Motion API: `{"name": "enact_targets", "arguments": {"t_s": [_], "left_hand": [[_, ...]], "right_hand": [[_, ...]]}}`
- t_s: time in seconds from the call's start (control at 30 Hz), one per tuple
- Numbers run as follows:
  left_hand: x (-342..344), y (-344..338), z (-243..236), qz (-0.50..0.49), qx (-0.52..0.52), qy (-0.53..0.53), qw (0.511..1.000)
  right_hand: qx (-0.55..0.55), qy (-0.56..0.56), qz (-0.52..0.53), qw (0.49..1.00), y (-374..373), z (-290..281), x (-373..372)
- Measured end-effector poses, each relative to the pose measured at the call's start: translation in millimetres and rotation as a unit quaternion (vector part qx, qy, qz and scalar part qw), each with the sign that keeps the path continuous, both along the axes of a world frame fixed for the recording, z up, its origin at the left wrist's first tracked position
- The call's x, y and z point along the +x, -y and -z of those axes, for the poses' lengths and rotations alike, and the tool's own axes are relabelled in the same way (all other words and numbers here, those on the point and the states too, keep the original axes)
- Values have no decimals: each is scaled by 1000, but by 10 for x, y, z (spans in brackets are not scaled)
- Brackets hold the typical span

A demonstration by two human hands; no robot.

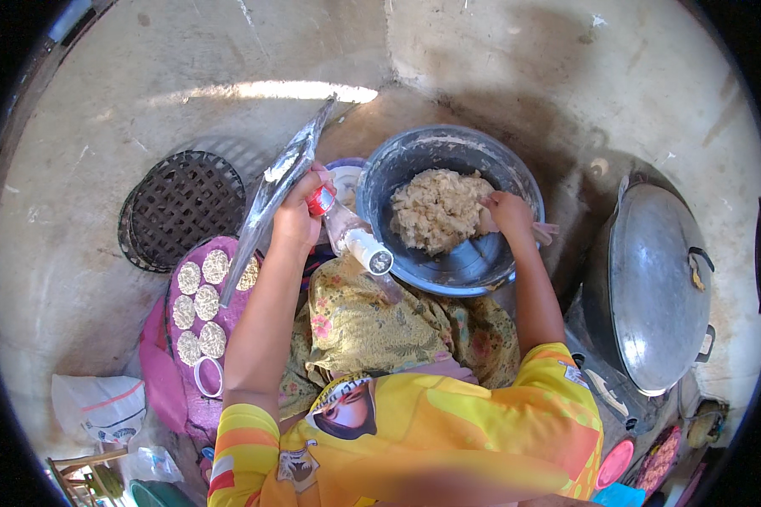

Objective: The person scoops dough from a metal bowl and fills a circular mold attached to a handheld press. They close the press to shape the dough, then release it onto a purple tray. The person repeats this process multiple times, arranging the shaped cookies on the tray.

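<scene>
My left hand [300,211] grips a clear bottle-like tool [342,224] with a red band and a white tube end [365,249], along with a long, crumpled plastic sheet [287,165]. My right hand [507,211] is inside a blue-grey basin [469,270], closed on a pale pink utensil [543,235] beside a lumpy beige dough mass [435,203]. A plate [347,179] is partly hidden behind the bottle. Left of my arm, several flat, pale rounds [207,304] and a white ring [208,374] lie on a purple-covered surface [190,401].
Stacked black mesh trays [182,207] stand at left, a white sack [97,406] below. At right a large lidded metal pot [655,279] sits on a stove [604,393], with pink containers [615,463] nearby. A concrete wall [533,59] rises ahead.
</scene>
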State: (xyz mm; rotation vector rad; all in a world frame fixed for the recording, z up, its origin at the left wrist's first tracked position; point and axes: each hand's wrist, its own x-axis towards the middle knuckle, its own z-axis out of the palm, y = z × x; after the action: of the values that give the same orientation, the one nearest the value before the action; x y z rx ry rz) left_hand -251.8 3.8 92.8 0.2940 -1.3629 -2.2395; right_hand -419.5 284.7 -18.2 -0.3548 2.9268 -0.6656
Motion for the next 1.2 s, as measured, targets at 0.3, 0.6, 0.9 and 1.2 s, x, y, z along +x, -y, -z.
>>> {"name": "enact_targets", "arguments": {"t_s": [0.3,0.6,0.9,1.2], "left_hand": [[56,-94,-67,-9,-50,-7,999],[7,-130,-184,65,-137,51,987],[-308,-411,-18,32,-565,110,817],[-365,-473,-17,-201,-627,84,748]], "right_hand": [[-20,-49,0,999,-7,175,1],[-274,44,-1,961,-55,-83,-71],[-563,227,-140,782,181,-992,424],[-352,-340,-170,856,810,-801,1109]]}}
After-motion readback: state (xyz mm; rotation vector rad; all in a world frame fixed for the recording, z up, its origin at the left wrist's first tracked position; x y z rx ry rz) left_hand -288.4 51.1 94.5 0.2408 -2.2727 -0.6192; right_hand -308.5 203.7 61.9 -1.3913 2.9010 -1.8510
